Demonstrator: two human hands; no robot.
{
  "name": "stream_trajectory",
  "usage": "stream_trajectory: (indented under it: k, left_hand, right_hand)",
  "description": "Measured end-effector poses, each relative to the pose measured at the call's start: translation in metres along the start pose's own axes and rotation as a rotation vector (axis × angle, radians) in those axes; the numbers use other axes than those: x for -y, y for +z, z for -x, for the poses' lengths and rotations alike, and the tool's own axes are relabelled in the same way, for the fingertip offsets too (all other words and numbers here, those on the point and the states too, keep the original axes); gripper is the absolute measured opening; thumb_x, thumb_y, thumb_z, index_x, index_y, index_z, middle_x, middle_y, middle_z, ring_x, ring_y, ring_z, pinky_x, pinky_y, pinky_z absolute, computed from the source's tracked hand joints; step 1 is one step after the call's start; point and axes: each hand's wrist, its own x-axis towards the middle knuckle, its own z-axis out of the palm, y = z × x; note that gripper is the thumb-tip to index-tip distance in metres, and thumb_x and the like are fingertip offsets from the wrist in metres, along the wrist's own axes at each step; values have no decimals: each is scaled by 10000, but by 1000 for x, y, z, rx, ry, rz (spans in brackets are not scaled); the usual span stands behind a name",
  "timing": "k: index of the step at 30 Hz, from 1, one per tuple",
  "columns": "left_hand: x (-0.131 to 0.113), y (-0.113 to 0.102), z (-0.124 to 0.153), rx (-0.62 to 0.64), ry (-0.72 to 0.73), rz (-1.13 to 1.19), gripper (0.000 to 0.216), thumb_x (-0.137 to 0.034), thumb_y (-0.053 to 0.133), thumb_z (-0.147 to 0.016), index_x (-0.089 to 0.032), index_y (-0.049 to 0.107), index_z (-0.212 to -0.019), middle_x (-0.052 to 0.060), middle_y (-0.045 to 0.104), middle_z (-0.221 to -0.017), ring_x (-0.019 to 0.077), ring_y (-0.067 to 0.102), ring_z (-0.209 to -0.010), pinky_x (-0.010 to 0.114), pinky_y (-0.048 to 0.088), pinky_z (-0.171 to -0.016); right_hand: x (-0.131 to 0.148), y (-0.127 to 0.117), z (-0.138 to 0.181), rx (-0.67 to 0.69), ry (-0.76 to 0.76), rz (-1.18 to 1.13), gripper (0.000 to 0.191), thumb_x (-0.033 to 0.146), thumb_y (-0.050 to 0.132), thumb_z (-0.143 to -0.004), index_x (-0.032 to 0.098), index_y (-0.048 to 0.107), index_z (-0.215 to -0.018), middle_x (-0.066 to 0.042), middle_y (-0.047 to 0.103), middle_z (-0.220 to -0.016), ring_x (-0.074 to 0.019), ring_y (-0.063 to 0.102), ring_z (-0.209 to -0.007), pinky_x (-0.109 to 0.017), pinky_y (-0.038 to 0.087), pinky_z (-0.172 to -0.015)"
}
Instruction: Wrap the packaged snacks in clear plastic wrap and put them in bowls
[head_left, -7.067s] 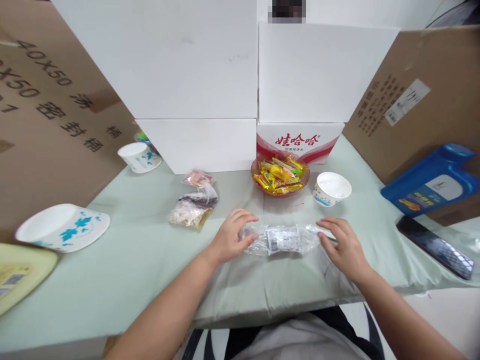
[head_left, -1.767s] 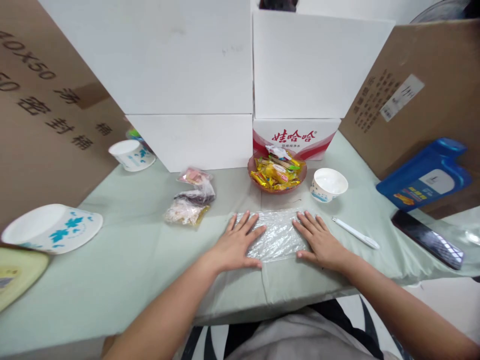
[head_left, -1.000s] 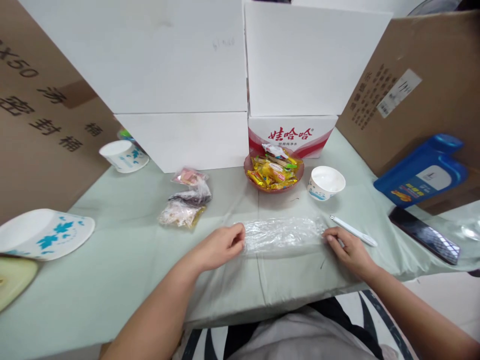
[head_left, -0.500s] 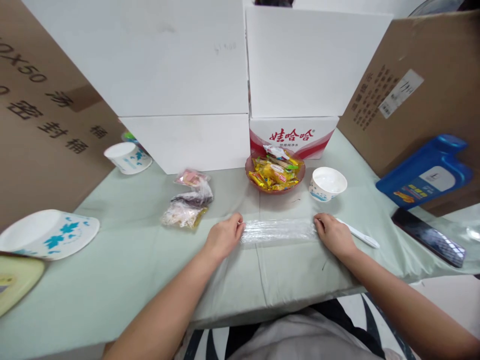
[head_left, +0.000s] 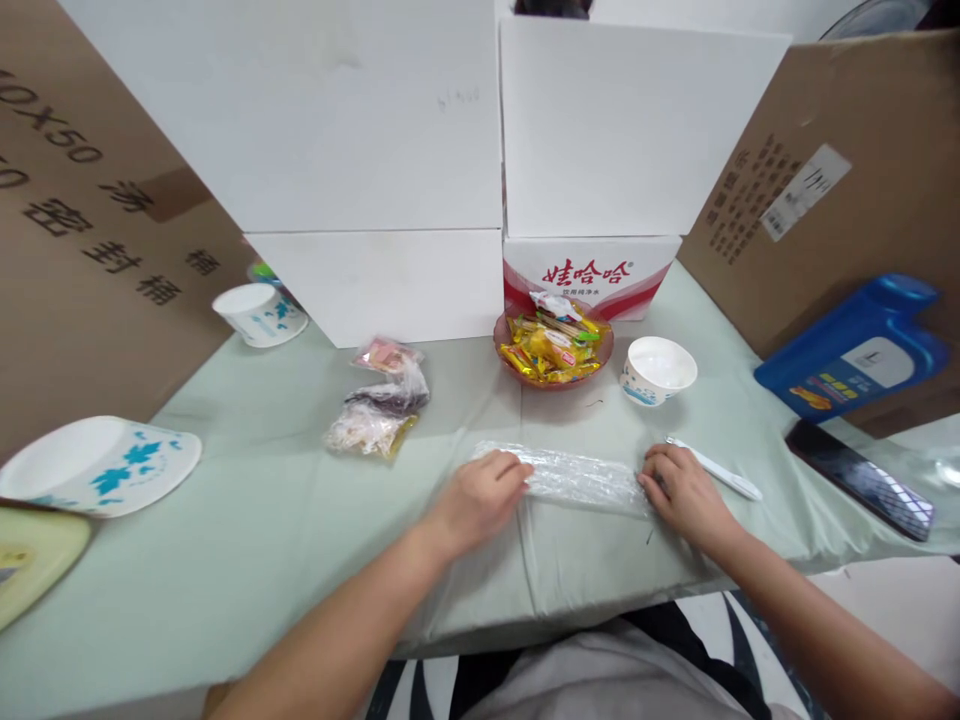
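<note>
Wrap (head_left: 581,480), narrower than before, hands (head_left: 482,497) (head_left: 688,497) now curled

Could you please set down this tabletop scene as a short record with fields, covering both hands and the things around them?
Left hand: curled, touching the crinkled clear plastic strip near its left end
Right hand: curled at the strip's right end
Grip firmness: cannot tell
Close by right hand: slim white pen-like tool
Beyond strip: round reddish translucent bowl of yellow-wrapped items; round white paper bowl with blue print
Left, beyond left hand: small clear plastic packets
Far right: blue plastic bottle; flat black phone
Surface: pale green cloth
</note>
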Motion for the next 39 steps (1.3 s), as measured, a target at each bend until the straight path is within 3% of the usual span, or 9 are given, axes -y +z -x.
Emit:
stream_trajectory:
  k: [3,9,14,16,24,28,31,35,39]
  left_hand:
    - [-17,12,2,68,155,-36,294,-239,481,-938,-176,560,-1214,111,641,-1116,257,582,-1007,388,486,-856]
    - [-31,22,8,210,193,-11,426,-378,587,-902,-206,516,-1286,100,588,-1235,283,505,-1147,423,421,-943]
    - [-33,18,10,280,394,102,362,-322,493,-951,-276,512,-1310,25,578,-1330,248,477,-1236,394,321,-1018]
    - [-32,18,11,301,452,119,343,-288,466,-959,-294,522,-1296,-8,564,-1365,243,443,-1289,385,293,-1031]
    - [-31,18,8,345,461,123,334,-258,476,-949,-312,548,-1271,-3,662,-1215,235,478,-1243,377,297,-1008]
    - [-30,18,7,329,456,158,324,-294,478,-955,-294,553,-1270,3,659,-1215,241,441,-1279,397,297,-1023]
    - [-29,18,7,329,450,180,311,-313,492,-951,-285,572,-1250,11,663,-1204,242,432,-1289,395,303,-1027]
    - [-28,19,8,350,438,206,333,-303,522,-933,-278,562,-1262,12,657,-1224,249,460,-1260,412,317,-1032]
    - [-25,17,8,292,427,268,369,-285,564,-895,-258,556,-1264,21,657,-1236,253,500,-1235,414,360,-1029]
  right_hand:
    - [14,-14,15,27,51,-217,185,328,439,-924,236,504,-777,-101,637,-987,-256,626,-1001,-391,543,-774]
    - [43,-51,35,259,12,-647,172,288,478,-946,227,561,-1084,-137,558,-1311,-142,668,-802,-268,561,-627]
    - [65,-66,18,574,61,-918,206,362,564,-922,187,648,-992,-68,678,-880,-126,645,-685,-230,536,-598]
    - [73,-61,1,604,152,-1050,273,431,606,-889,179,640,-987,-51,667,-854,-112,630,-623,-233,529,-564]
    - [78,12,-55,522,516,-1326,483,544,701,-772,185,574,-1069,-105,618,-1097,-226,655,-1014,-389,545,-854]
    - [72,30,-53,232,373,-1184,426,516,644,-822,226,549,-1120,-99,596,-1191,-229,602,-1122,-430,492,-964]
    - [73,32,-39,56,56,-864,243,382,514,-932,230,577,-1109,-102,614,-1196,-214,577,-1150,-428,473,-994]
    - [78,42,-24,75,-408,-400,305,191,418,-947,188,599,-1193,-135,614,-1261,-234,537,-1213,-462,456,-1020]
    - [79,56,-22,73,-453,-107,391,151,424,-927,123,553,-1295,-160,570,-1343,-263,510,-1249,-479,448,-1031]
